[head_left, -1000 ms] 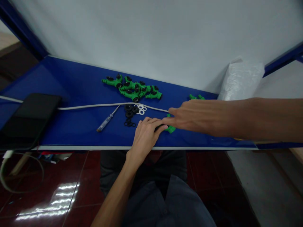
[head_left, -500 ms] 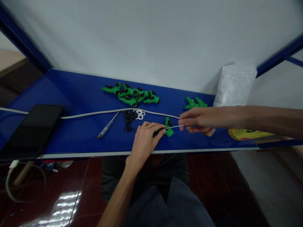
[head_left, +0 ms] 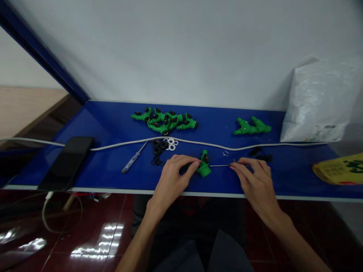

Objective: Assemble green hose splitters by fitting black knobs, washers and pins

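My left hand (head_left: 177, 172) pinches a green Y-shaped hose splitter (head_left: 204, 170) with a black valve knob, holding it on the blue table. My right hand (head_left: 255, 175) is closed around a thin screwdriver (head_left: 219, 165). Its metal shaft points left at the splitter, its tip a little short of it; the handle is mostly hidden under the fingers. A tiny pale piece, perhaps a screw, shows at the right fingertips. Just beyond that hand lie several small screws (head_left: 225, 153). Black parts (head_left: 263, 157) sit behind its knuckles.
Several green splitters with black knobs (head_left: 160, 127) are grouped at the back, others without knobs (head_left: 249, 129) at back right. Black rings (head_left: 157, 150), white rings (head_left: 171, 146), a clear-handled screwdriver (head_left: 132, 160), a phone (head_left: 66, 162), a white cable (head_left: 127, 142), a plastic bag (head_left: 317, 102) and a yellow package (head_left: 340, 170) surround them.
My right hand has drawn back from the splitter and lowered toward the table, pulling the screwdriver tip away from it. My left hand still holds the splitter. The camera view has shifted.
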The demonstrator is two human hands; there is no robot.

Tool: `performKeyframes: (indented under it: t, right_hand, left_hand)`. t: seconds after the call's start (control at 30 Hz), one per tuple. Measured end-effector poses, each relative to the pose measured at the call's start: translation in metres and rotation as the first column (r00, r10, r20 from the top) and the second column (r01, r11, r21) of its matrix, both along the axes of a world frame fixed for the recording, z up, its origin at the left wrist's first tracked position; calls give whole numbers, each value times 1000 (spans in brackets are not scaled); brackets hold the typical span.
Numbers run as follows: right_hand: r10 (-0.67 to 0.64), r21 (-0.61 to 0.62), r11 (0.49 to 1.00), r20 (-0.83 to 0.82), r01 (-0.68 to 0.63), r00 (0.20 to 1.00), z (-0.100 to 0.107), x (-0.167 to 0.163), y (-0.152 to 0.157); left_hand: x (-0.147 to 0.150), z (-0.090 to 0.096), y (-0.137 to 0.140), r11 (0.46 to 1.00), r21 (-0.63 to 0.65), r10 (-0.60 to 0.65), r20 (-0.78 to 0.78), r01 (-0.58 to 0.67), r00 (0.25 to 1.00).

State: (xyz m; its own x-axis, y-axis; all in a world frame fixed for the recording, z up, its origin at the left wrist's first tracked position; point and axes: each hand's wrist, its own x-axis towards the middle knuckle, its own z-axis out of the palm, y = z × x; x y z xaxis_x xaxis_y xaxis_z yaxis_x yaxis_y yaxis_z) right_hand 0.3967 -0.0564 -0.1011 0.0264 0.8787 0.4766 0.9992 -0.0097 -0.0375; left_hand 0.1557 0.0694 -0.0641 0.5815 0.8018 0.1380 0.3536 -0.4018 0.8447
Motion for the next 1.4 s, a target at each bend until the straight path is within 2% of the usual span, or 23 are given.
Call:
performKeyframes:
  t: [0.13, 0.2, 0.27, 0.3, 0.4, 0.5, 0.6, 0.73, 0.9, 1.0, 1.1, 1.23, 1.3, 1.4]
  right_hand:
    - [-25, 37, 999, -41, 26, 999, 3, 1, 3]
    - [-40, 124, 991, -104, 53, 994, 9, -8, 6]
    - [-23, 211, 975, -204, 67, 979, 15, -25, 8]
    - [0, 212, 976, -258, 56, 966, 18, -35, 10]
    - [64, 135, 991, -327, -21, 943, 23, -66, 17]
    - [71, 100, 994, -238, -48, 969, 24, -90, 28]
    - [73, 46, 997, -145, -67, 987, 25, -103, 41]
    - [119, -18, 992, -145, -123, 982, 22, -109, 58]
    - [174, -33, 982, -241, -187, 955, 15, -109, 69]
    - [261, 74, 965, -402, -253, 877, 15, -109, 70]
    - [344, 183, 938, -603, -295, 719, 18, -109, 69]
    - [356, 219, 925, -788, -311, 502, 22, -111, 70]
    - [333, 212, 927, -843, -308, 421, 23, -111, 72]
    - [288, 193, 937, -897, -291, 335, 23, -110, 75]
  left_hand:
    - [10, 1, 0, 996, -72, 40, -48, -43, 998]
    - [12, 3, -1, 995, -90, 51, -25, -53, 998]
    - [9, 4, -6, 994, -53, 96, 1, -96, 995]
    - [5, 5, -10, 991, -13, 131, 10, -131, 991]
    - [-16, 5, -21, 962, 148, 234, -5, -231, 972]
    - [-42, 1, -21, 897, 318, 351, -92, -306, 932]
    - [-59, -4, -5, 879, 411, 368, -265, -241, 891]
    - [-63, -6, 14, 892, 434, 311, -392, -124, 866]
    - [-63, -1, 18, 893, 421, 328, -376, -156, 867]
    - [-67, 2, 20, 906, 392, 323, -398, -159, 859]
    - [-70, 3, 26, 923, 358, 294, -409, -144, 864]
    - [-69, 7, 35, 936, 306, 281, -354, -173, 892]
    - [-64, 14, 35, 943, 225, 306, -294, -245, 906]
    - [-48, 30, 26, 925, -11, 374, -142, -380, 916]
